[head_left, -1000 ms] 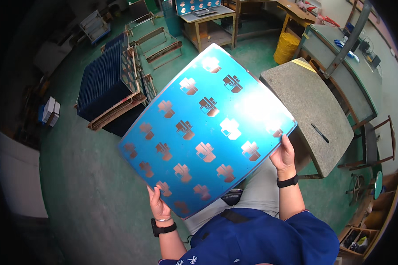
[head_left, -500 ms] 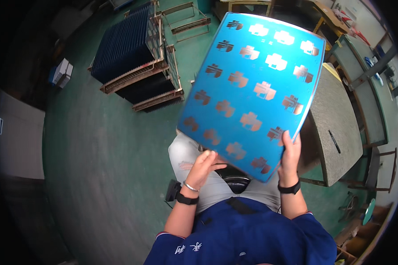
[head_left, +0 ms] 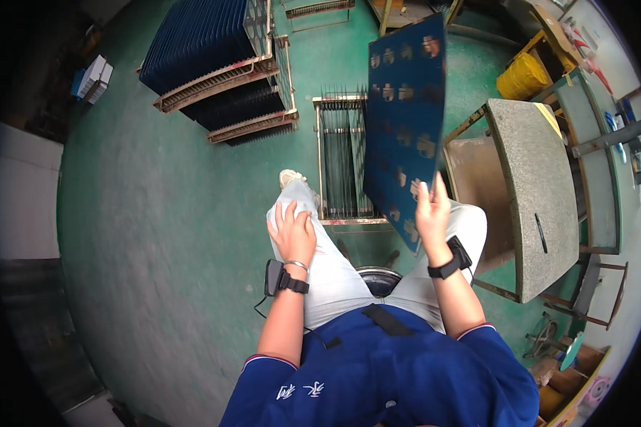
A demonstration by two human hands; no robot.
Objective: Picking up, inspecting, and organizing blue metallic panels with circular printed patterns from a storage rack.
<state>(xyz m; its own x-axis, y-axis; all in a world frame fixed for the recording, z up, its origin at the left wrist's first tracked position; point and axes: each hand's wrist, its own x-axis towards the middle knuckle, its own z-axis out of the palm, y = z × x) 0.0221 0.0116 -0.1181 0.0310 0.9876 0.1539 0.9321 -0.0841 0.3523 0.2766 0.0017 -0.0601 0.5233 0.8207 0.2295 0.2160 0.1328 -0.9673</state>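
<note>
My right hand (head_left: 433, 215) grips the near edge of a thin blue sheet (head_left: 388, 153) patterned with rows of copper-coloured shapes. The sheet is now steeply tilted, nearly edge-on, over the right side of a slotted metal rack (head_left: 318, 171) on the floor in front of me. Whether its lower edge touches the rack, I cannot tell. Some upright thin sheets or wires show inside the rack. My left hand (head_left: 292, 233) lies on my left knee with its fingers spread, holding nothing.
Further left stand racks packed with dark blue sheets (head_left: 199, 43). To my right is a grey-topped table (head_left: 538, 178) with a black pen (head_left: 541, 233) on it. Behind that table sits a yellow bundle (head_left: 523, 75). A white box (head_left: 96, 78) rests on the floor far left.
The blue sheet has swung from facing me to nearly edge-on, over the rack. My left hand has moved from near the sheet's lower edge to my left knee.
</note>
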